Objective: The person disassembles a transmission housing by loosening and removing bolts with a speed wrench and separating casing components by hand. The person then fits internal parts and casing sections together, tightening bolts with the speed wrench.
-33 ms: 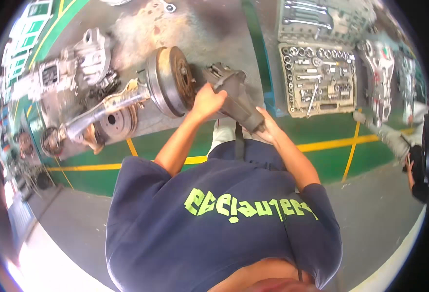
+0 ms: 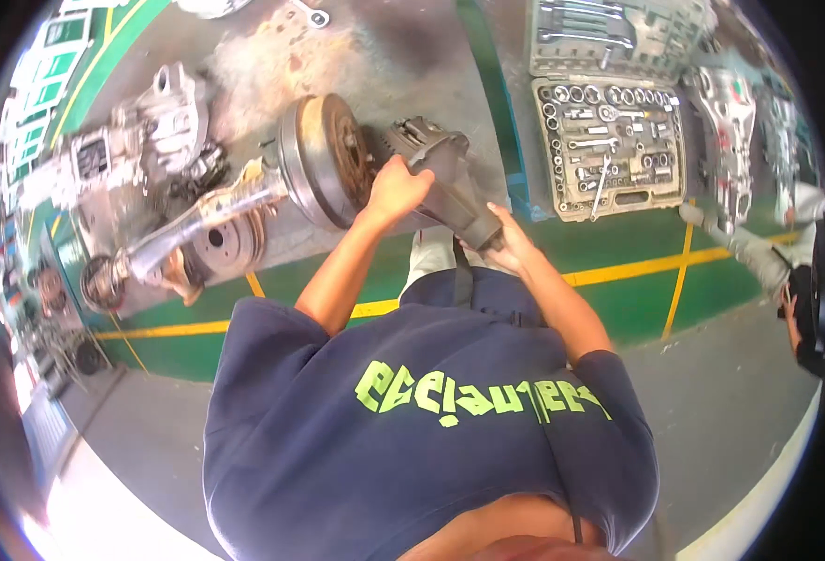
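Note:
Between my hands is a dark grey, cone-shaped metal housing, like a differential carrier, tilted with its wide end away from me. My left hand is closed on the left side of the housing, near the wide end. At the narrow end my right hand grips from the right and partly underneath; some of its fingers are hidden. Just left of my left hand stands a brake drum on the end of an axle. The far end of the housing shows gear or bearing parts.
An open socket set case lies to the right, with a ratchet across it. Gearbox casings stand at far left and far right. A flat disc lies beneath the axle. A person's arm shows at the right edge.

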`<control>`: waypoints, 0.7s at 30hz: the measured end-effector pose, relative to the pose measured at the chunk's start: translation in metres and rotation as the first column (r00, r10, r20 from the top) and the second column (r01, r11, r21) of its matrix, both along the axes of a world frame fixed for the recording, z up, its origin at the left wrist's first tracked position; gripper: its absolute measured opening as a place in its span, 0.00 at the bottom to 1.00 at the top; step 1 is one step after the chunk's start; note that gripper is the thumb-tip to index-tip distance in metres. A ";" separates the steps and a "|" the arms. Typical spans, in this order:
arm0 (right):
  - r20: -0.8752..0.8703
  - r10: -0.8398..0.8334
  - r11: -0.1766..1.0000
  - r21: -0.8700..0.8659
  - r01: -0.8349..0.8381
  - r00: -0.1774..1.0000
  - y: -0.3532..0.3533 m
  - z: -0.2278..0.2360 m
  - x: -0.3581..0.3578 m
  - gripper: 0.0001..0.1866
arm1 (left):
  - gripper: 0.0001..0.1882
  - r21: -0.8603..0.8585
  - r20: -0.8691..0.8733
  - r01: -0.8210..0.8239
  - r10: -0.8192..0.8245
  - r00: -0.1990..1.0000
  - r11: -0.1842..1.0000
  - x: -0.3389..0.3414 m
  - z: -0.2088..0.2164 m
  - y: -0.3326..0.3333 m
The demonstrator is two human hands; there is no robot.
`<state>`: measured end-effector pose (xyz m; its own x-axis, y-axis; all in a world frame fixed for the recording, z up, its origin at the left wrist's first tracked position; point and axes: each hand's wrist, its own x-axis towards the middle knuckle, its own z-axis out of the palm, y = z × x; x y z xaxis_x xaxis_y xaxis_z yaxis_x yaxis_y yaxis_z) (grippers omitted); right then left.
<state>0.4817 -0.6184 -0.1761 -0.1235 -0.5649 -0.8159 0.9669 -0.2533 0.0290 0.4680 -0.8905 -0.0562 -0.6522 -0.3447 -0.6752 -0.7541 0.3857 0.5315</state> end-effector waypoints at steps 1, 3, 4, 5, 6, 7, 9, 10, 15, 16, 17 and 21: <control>0.011 -0.037 0.999 0.018 0.037 0.999 -0.006 -0.008 0.007 0.32 | 0.31 0.052 0.040 0.014 -0.016 0.999 0.999 -0.012 0.001 -0.005; 0.036 -0.103 0.992 0.075 0.100 0.994 -0.013 -0.005 0.013 0.32 | 0.31 -0.012 0.018 0.157 -0.157 0.987 0.987 -0.007 -0.006 -0.010; 0.027 -0.109 0.993 0.052 0.107 0.994 -0.015 -0.010 0.008 0.31 | 0.28 -0.014 0.006 0.180 -0.180 0.984 0.984 -0.011 -0.012 -0.012; 0.017 -0.121 0.992 0.026 0.120 0.993 -0.017 -0.011 0.007 0.31 | 0.28 -0.009 0.011 0.203 -0.203 0.979 0.979 -0.011 -0.018 -0.015; -0.011 -0.116 0.991 0.062 0.117 0.993 -0.019 -0.010 0.011 0.30 | 0.25 -0.082 -0.027 0.280 -0.283 0.959 0.956 -0.007 -0.025 -0.018; -0.008 -0.137 0.989 0.063 0.137 0.991 -0.022 -0.011 0.013 0.30 | 0.22 -0.157 -0.061 0.350 -0.362 0.930 0.924 -0.004 -0.030 -0.021; 0.012 -0.124 0.992 0.037 0.123 0.992 -0.021 -0.009 0.011 0.26 | 0.19 -0.195 -0.018 0.476 -0.488 0.872 0.858 -0.014 -0.021 -0.023; 0.007 -0.155 0.987 0.042 0.155 0.988 -0.021 -0.007 0.013 0.26 | 0.17 -0.237 0.028 0.570 -0.581 0.813 0.787 -0.019 -0.014 -0.022; -0.019 -0.127 0.980 0.151 0.129 0.992 -0.027 0.016 0.002 0.24 | 0.14 -0.412 0.180 0.833 -0.864 0.471 0.369 -0.039 0.011 -0.020; -0.036 -0.134 0.971 0.195 0.138 0.990 -0.029 0.022 0.000 0.25 | 0.14 -0.429 0.194 0.819 -0.846 0.496 0.382 -0.040 0.014 -0.018; -0.051 -0.147 0.958 0.243 0.155 0.988 -0.028 0.026 0.002 0.27 | 0.14 -0.445 0.204 0.805 -0.831 0.517 0.392 -0.038 0.016 -0.012; -0.053 0.055 0.937 0.347 -0.033 0.997 -0.023 0.012 0.006 0.40 | 0.18 -0.530 0.173 0.628 -0.653 0.737 0.569 -0.011 0.006 0.004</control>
